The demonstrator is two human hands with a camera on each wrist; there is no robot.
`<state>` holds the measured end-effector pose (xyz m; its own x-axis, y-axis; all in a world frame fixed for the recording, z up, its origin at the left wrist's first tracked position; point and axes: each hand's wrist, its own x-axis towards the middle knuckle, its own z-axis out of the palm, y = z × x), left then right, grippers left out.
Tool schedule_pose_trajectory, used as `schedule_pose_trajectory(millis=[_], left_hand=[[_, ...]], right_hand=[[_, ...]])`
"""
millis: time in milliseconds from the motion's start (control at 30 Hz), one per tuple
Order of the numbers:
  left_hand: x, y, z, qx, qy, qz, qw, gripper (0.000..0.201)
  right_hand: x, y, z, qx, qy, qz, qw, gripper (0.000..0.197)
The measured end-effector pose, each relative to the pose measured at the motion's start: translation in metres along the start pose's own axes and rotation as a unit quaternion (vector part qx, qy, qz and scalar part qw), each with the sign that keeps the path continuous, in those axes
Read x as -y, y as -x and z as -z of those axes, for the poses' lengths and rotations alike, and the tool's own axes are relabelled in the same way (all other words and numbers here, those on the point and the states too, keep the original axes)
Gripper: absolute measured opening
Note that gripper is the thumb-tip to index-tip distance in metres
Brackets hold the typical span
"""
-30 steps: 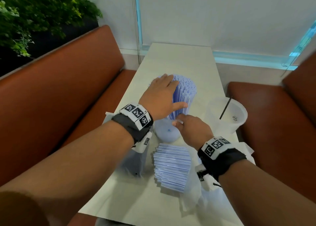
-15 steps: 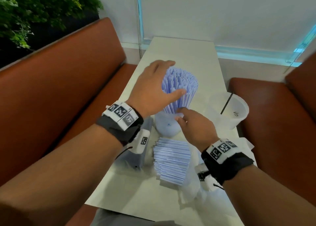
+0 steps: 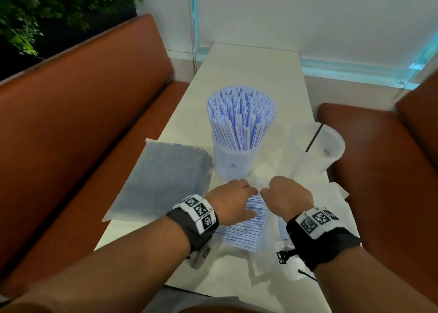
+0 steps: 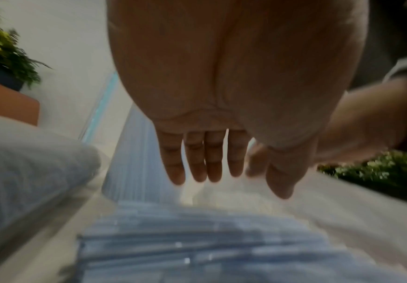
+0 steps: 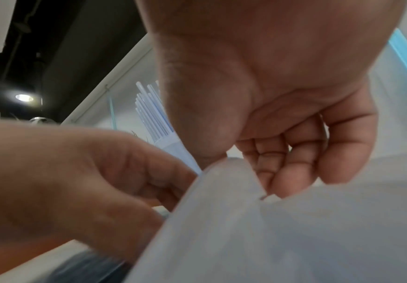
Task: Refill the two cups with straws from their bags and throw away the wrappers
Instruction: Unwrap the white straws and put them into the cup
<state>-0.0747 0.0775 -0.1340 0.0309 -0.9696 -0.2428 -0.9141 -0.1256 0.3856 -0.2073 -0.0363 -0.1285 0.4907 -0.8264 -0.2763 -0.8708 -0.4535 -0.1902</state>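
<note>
A clear cup [image 3: 233, 165] in the middle of the table is packed with upright blue-and-white wrapped straws [image 3: 240, 118]. To its right stands a second clear cup [image 3: 331, 161] with one black straw [image 3: 313, 138] in it. More blue-and-white straws lie in a pile [image 3: 244, 227] inside an opened clear bag [image 3: 266, 239] at the near edge. My left hand [image 3: 246, 194] hovers over that pile with its fingers [image 4: 197, 162] straight and holds nothing. My right hand [image 3: 267, 190] pinches the bag's raised edge [image 5: 236, 172] between thumb and curled fingers.
A sealed bag of straws [image 3: 163, 180] lies at the table's left edge beside the full cup. Crumpled clear plastic [image 3: 336, 199] spreads along the right front. Brown bench seats [image 3: 83, 132] flank the narrow white table [image 3: 251, 66]. A plant [image 3: 47, 9] stands behind the left bench.
Both hands have drawn back from the full cup to the straw pile near me. The left hand left the straw tops, and the right hand took hold of the bag's edge.
</note>
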Motion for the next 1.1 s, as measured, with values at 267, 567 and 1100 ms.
schedule_pose_trajectory(millis=[267,567,1100], left_hand=[[-0.009,-0.037,-0.031,0.019,-0.094,-0.017,0.995,0.064],[-0.010,-0.042,-0.028,-0.009,-0.129,-0.018,0.991,0.032],[0.094,0.056,0.048,-0.079,-0.197,0.079,0.974,0.020]], right_hand=[[-0.006,0.005,0.008,-0.007,-0.033,-0.003,0.999,0.021],[-0.009,0.003,0.007,-0.003,-0.055,-0.005,0.998,0.022],[-0.016,-0.005,-0.001,-0.032,-0.153,0.016,0.988,0.023]])
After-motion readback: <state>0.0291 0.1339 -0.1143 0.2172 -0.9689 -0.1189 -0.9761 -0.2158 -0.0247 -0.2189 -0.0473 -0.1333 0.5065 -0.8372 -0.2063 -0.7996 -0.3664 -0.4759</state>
